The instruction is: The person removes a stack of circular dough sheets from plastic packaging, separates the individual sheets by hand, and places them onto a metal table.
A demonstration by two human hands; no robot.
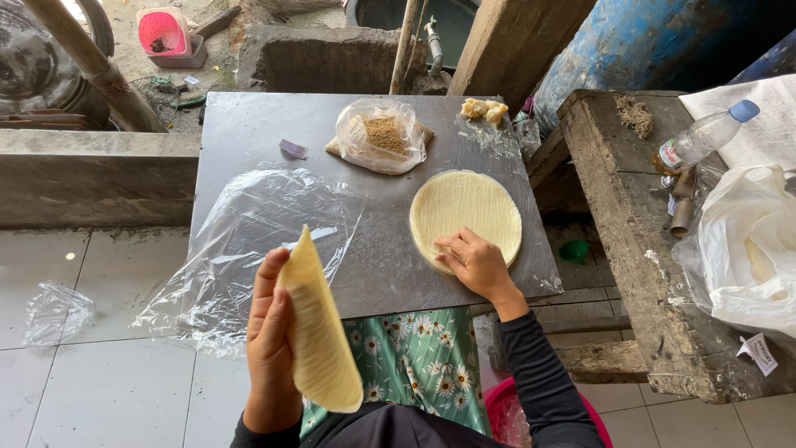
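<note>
Pale yellow round wrapper (319,332) held upright, edge-on, in left hand (272,348); fingers curled around its back, thumb in front. Right hand (474,264) rests flat, fingers spread, on stack of wrappers (464,209) lying on metal table (249,133). Clear plastic sheet (257,241) lies left of stack; bag of grains (380,134) behind.

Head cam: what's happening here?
A person sits at a metal tabletop. The left hand holds up a thin, pale round wrapper sheet, slightly curled. The right hand rests fingertips on a stack of round wrappers. A clear plastic sheet lies at the table's left.
</note>
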